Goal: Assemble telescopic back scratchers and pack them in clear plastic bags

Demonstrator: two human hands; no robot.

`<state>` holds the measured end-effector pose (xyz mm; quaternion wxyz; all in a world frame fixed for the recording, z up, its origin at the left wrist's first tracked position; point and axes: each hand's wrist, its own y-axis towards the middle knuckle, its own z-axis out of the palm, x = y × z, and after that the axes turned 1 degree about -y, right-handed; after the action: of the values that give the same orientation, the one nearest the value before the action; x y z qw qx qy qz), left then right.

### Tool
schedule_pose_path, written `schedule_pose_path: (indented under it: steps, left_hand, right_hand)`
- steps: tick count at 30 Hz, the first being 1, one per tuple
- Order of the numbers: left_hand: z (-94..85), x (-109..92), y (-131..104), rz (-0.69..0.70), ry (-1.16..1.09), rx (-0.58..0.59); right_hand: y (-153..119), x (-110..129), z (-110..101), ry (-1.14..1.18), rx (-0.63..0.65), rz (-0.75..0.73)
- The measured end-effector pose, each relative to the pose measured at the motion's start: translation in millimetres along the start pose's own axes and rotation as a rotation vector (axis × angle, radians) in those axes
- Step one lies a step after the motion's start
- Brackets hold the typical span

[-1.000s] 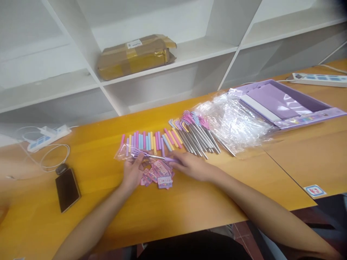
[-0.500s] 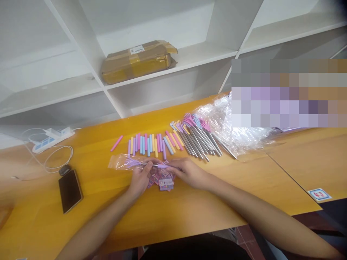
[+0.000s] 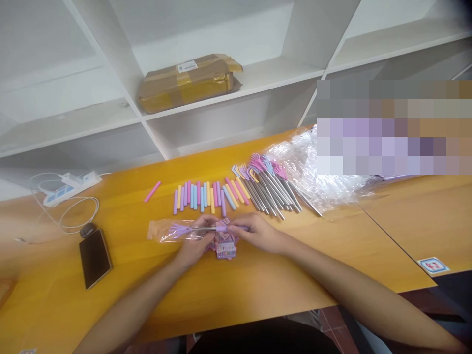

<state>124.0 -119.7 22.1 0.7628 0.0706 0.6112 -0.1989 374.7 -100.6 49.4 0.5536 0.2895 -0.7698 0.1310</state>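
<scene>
A back scratcher with a lilac hand-shaped head (image 3: 180, 229), a thin metal rod and a lilac handle (image 3: 221, 228) lies level across both my hands. Its head sits inside a clear plastic sleeve (image 3: 157, 230). My left hand (image 3: 195, 243) curls around the rod and the sleeve, its thumb below the rod. Pinched in my right hand (image 3: 258, 233) is the handle end. Beneath the hands is a small pile of printed cards (image 3: 226, 250). Pastel handle tubes (image 3: 202, 196) form a row just beyond, beside a heap of scratchers with bare metal rods (image 3: 271, 191).
Crumpled clear plastic bags (image 3: 324, 172) cover the table's far right, beside a blurred-out area. A phone (image 3: 95, 258), a white cable and a power strip (image 3: 72, 189) lie on the left. One pink tube (image 3: 152, 191) lies apart. Behind, a taped parcel (image 3: 190, 83) rests on white shelves.
My left thumb has come down off the rod, and more of the rod shows between my hands. The sleeved head sits slightly lower. The lone pink tube has shifted a little left.
</scene>
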Motion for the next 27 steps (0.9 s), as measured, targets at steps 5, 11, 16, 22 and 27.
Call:
schedule_pose_path:
  steps: [5,11,16,22,27]
  left_hand:
    - [5.6,2,-2,0.008,-0.013,0.047]
    - [14.3,-15,4,0.045,-0.268,-0.193]
    - [9.7,-17,8,0.069,-0.326,-0.226]
    - [14.5,2,0,-0.045,-0.177,0.003]
    - [24.0,-3,-9,-0.019,-0.053,0.182]
  right_hand:
    - [-5,4,13,0.085,0.013,0.036]
    - [-3,-4,10,0.373,-0.068,0.012]
    - [1,-9,2,0.518,-0.038,0.026]
    - [-1,-4,12,0.405,0.001,0.018]
    - [-7,6,21,0.147,-0.032,-0.172]
